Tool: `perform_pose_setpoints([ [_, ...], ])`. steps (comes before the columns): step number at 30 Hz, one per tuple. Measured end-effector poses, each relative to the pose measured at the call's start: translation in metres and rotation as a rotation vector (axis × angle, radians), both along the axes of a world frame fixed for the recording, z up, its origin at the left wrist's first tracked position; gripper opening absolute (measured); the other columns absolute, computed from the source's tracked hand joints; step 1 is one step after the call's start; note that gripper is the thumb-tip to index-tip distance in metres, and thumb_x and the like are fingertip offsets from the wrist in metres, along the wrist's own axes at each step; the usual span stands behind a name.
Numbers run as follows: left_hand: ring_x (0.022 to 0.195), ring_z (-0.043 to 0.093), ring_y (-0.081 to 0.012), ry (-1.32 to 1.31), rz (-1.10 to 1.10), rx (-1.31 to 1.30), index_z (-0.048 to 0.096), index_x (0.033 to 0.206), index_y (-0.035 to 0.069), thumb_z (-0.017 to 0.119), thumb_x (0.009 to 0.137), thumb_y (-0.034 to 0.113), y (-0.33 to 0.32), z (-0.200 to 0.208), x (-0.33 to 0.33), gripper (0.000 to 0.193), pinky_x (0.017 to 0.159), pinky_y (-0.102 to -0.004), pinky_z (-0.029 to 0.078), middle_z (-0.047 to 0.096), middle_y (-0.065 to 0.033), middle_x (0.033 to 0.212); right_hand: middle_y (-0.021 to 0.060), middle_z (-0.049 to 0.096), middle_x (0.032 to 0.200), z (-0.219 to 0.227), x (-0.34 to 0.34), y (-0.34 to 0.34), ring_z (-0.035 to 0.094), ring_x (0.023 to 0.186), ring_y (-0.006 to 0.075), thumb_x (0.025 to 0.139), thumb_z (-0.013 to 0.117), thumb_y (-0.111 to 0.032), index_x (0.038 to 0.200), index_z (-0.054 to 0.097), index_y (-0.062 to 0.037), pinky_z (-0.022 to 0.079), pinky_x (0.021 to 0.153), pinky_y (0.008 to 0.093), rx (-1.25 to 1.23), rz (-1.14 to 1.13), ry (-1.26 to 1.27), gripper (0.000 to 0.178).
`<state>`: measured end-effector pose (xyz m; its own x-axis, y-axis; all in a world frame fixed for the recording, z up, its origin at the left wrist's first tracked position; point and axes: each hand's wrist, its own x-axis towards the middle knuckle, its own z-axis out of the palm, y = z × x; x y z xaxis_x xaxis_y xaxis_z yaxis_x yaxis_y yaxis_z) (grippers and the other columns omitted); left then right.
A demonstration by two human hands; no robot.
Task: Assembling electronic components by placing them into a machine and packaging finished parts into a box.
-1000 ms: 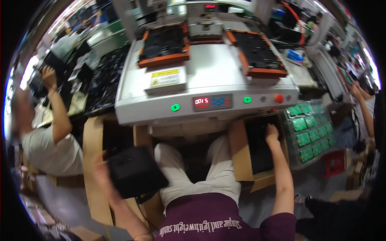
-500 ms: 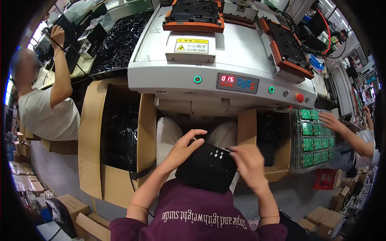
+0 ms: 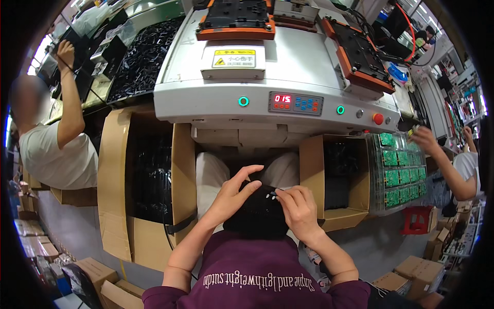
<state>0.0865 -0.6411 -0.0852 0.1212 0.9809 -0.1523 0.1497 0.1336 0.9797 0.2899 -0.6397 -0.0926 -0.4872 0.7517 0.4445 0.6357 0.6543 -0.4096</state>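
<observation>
A flat black plastic cover (image 3: 254, 219) rests tilted on my lap, against my purple shirt. My left hand (image 3: 229, 201) grips its left side, the thumb lying over the top and the other fingers along the far edge. Several small white buttons (image 3: 270, 195) show in the cover near its far right part. Right beside them, my right hand (image 3: 300, 210) has thumb and forefinger pinched together at the surface. Whatever sits between those fingertips is too small to make out, and the hand hides the cover's right side.
Ahead stands a white machine (image 3: 216, 100) with orange-edged fixtures. Open cartons of black parts flank me, one at left (image 3: 117, 180) and one at right (image 3: 346, 219). Trays of green circuit boards (image 3: 392, 177) stand beyond the right carton, near a co-worker's hand (image 3: 424, 139). Another person (image 3: 56, 154) works at left.
My right hand has moved left and inward over the cover, its fingertips now at the white buttons. The cover has tilted and shifted slightly left. My left hand keeps its grip.
</observation>
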Motion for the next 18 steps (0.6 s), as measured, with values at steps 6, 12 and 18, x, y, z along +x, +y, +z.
perform_pose_setpoints([
  [6, 0.084, 0.046, -0.0077, 0.013, -0.132, -0.022, 0.049, 0.132, 0.007, 0.057, 0.088, 0.007, 0.005, 0.007, -0.002, 0.045, 0.080, -0.0219, 0.041, 0.053, -0.0002, 0.099, 0.0076, 0.059, 0.091, -0.003, 0.014, 0.008, 0.055, 0.089, 0.0237, 0.075, 0.069, -0.002, 0.100, 0.063, -0.0048, 0.046, 0.079, 0.0336, -0.162, -0.007, 0.095, 0.026],
  [12, 0.090, 0.057, -0.0143, 0.187, -0.317, 0.072, 0.044, 0.138, 0.011, 0.057, 0.090, 0.021, 0.014, -0.008, -0.007, 0.050, 0.079, -0.0258, 0.044, 0.061, -0.0063, 0.104, 0.0030, 0.062, 0.094, -0.050, 0.021, 0.003, 0.057, 0.089, 0.0087, 0.084, 0.070, -0.017, 0.104, 0.060, -0.0032, 0.046, 0.079, 0.0234, -1.144, 0.111, 0.671, 0.027],
  [18, 0.125, 0.044, -0.0265, -1.100, 0.007, -0.325, 0.011, 0.150, 0.019, 0.030, 0.072, 0.082, 0.015, -0.074, -0.013, 0.102, 0.105, -0.0434, 0.035, 0.043, -0.0135, 0.139, 0.0037, 0.061, 0.098, -0.050, 0.047, 0.006, 0.058, 0.089, 0.0082, 0.087, 0.066, -0.010, 0.111, 0.056, -0.0022, 0.045, 0.083, 0.0224, -1.263, -0.103, 1.187, 0.027],
])
